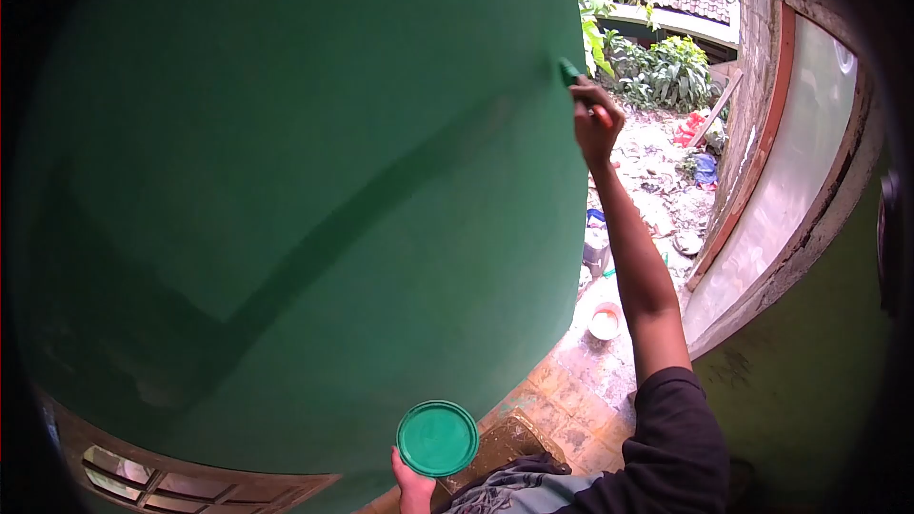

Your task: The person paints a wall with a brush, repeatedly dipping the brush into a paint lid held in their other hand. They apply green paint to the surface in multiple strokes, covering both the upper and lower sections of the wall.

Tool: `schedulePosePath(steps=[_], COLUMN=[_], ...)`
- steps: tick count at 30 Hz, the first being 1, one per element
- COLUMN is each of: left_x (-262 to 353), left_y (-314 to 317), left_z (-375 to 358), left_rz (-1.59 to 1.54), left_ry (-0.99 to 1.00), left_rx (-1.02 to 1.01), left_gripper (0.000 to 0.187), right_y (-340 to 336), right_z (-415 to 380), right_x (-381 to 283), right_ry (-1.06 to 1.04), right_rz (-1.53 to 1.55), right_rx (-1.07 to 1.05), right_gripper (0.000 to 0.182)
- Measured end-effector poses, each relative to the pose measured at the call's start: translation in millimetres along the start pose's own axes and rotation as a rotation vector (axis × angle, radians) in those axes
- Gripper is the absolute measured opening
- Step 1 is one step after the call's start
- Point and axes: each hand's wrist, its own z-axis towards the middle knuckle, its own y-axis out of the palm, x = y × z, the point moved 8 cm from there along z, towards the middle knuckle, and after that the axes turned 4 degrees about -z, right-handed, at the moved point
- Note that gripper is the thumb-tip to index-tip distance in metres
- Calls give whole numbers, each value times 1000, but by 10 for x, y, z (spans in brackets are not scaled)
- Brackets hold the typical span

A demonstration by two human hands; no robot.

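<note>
My right hand (597, 126), raised at the far edge of the green wall (362, 133), is closed round a paintbrush (569, 71). Its tip is green and lies at the wall's edge; a bit of orange handle shows between my fingers. Low in the view, my left hand (413, 483) grips a round paint can (437, 438) from the side. Green paint fills what I see inside its rim. The can is close to the foot of my view of the wall, in front of my body.
A brown bench-like surface (514, 447) stands below the can, over tan floor tiles (562, 385). A white bucket (604, 322) sits on the ground past the wall's edge. To the right is a wooden-framed opening (762, 152); outside lie rubble and plants (681, 76).
</note>
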Motion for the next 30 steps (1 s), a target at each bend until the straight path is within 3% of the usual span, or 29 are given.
schedulePosePath(steps=[2, 3, 7, 10, 11, 13, 15, 17, 19, 20, 21, 24, 27, 29, 30], left_x=[0, 26, -42, -56, -95, -142, -112, -105, -111, -118, -123, -171, -161, -151, -134], left_y=[14, -6, -46, 3, -40, -82, 48, 52, -1, -49, -99, -81, 37, 114, 152], left_z=[-43, -63, -36, 58, 55, -53, -162, -216, -219, -200, -189, -118, -30, -35, -81], left_rz=[12, 29, 25, 69, 49, 23, 57, 38, 23, 24, 27, 11, 41, 38, 34], left_ry=[7, 14, -42, -13, -37, -55, 3, 9, 6, 8, 9, -25, -17, -9, -5], left_rx=[34, 71, 38, -2, 22, 53, 69, 72, 83, 105, 126, 126, 35, 25, 17], left_gripper=[65, 65, 65, 66, 66, 66, 67, 66, 66, 66, 66, 66, 66, 66, 66], right_y=[311, 368, 488, 407, 373, 201, -96, -178, 112, 257, 363, 431, 489, 441, 446], right_z=[-300, -502, -806, -601, -473, -267, -28, 18, -113, -247, -399, -638, -659, -432, -367], right_x=[-461, -734, -1127, -910, -618, 156, 259, 373, 268, -161, -383, -934, -1132, -782, -319], right_ry=[-147, -96, 344, 263, 171, 200, 66, 287, 71, -12, 13, 247, 334, 120, 228], right_rz=[-4, 2, 736, 645, 479, 332, 139, 10, 170, 159, 228, 569, 728, 479, 596], right_rx=[-90, -119, -523, -452, -359, -170, 56, 67, -10, -102, -127, -527, -596, -406, -327], right_gripper=[15, 15, 7, 10, 9, 10, 16, 18, 16, 13, 9, 5, 6, 8, 10])
